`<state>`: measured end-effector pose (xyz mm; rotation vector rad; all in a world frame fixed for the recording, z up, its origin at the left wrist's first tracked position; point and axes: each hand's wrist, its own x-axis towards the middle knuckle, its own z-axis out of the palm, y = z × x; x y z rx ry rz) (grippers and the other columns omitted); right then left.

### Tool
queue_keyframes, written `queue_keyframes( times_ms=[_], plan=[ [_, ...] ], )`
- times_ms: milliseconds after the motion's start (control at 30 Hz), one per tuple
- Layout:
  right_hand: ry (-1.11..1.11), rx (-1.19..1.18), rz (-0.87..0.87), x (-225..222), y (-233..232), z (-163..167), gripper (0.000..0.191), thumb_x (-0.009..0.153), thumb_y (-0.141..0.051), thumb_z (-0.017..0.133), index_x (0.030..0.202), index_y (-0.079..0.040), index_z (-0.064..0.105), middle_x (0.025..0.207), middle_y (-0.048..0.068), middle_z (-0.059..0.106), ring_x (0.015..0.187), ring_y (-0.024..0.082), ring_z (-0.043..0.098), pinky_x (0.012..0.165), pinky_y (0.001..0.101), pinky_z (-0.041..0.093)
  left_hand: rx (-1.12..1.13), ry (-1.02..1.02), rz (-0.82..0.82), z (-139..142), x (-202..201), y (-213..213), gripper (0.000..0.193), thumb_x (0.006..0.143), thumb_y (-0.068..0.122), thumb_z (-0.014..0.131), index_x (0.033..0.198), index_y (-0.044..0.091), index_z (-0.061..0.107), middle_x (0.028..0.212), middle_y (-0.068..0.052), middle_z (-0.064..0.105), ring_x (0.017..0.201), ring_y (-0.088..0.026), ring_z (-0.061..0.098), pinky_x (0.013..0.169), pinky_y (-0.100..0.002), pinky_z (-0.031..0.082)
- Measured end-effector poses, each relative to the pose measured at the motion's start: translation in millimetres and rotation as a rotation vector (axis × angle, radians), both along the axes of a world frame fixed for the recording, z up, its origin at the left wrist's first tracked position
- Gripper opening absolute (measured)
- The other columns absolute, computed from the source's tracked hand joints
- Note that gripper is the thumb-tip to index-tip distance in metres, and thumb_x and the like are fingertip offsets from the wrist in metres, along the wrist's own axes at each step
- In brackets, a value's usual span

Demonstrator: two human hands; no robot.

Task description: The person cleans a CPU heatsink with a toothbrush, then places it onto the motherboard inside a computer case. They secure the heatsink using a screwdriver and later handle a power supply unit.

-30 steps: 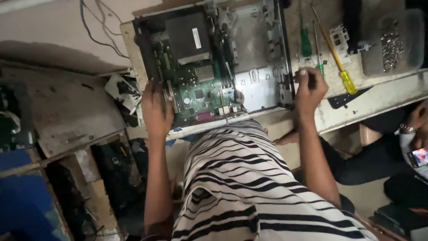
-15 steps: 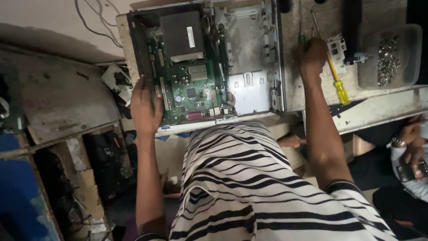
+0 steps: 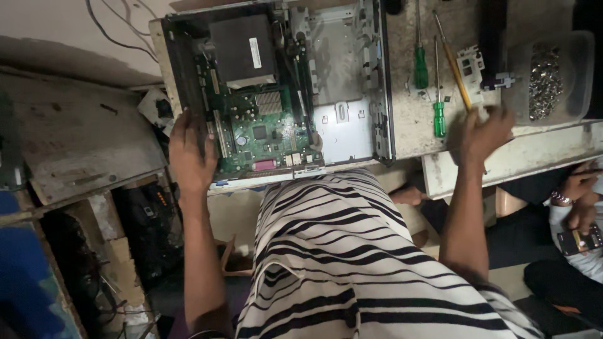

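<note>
a worn, stained workbench (image 3: 408, 119) carries an opened desktop computer case (image 3: 276, 94) with its green motherboard (image 3: 264, 135) exposed. the left hand (image 3: 188, 154) lies on the case's left edge, fingers curled over the rim. the right hand (image 3: 480, 132) hovers with loosely spread fingers over the yellow-handled screwdriver (image 3: 455, 66), holding nothing. two green-handled screwdrivers (image 3: 430, 88) lie just beside it, and a clear tub of screws (image 3: 549, 78) sits further right.

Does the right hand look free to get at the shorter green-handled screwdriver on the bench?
Probably yes. The right hand hovers just beside the shorter green-handled screwdriver, which lies flat on the bench with nothing over it.
</note>
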<state>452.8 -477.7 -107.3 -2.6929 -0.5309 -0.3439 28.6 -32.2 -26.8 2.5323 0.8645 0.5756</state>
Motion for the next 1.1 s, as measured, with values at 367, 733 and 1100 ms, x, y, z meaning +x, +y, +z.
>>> queue_keyframes(
  times_ms=[367, 733, 1100],
  plan=[
    [0.091, -0.033, -0.017, -33, -46, -12, 0.034, 0.102, -0.018, 0.072, 0.130, 0.001, 0.064, 0.126, 0.024, 0.055, 0.118, 0.045, 0.052, 0.097, 0.0585, 0.040, 0.018, 0.000, -0.019, -2, -3, 2, 0.042, 0.095, 0.007, 0.066, 0.134, -0.006, 0.058, 0.151, -0.026, 0.051, 0.136, -0.046, 0.052, 0.117, -0.051, 0.043],
    [0.000, 0.281, -0.014, -10, -70, 15, 0.026, 0.123, -0.019, 0.048, 0.124, 0.006, 0.057, 0.114, 0.024, 0.057, 0.105, 0.035, 0.057, 0.095, 0.0449, 0.047, 0.044, 0.036, 0.008, 6, 1, -4, 0.046, 0.096, 0.010, 0.068, 0.139, -0.003, 0.059, 0.149, -0.024, 0.053, 0.136, -0.044, 0.051, 0.116, -0.052, 0.042],
    [0.137, 0.845, 0.402, 57, -91, 73, 0.031, 0.127, -0.013, 0.038, 0.115, 0.005, 0.060, 0.108, 0.013, 0.064, 0.098, 0.023, 0.063, 0.094, 0.0366, 0.056, 0.143, -0.119, -0.140, 22, 93, 11, 0.055, 0.096, 0.010, 0.073, 0.148, 0.000, 0.056, 0.156, -0.021, 0.048, 0.146, -0.041, 0.044, 0.123, -0.055, 0.036]
  ],
)
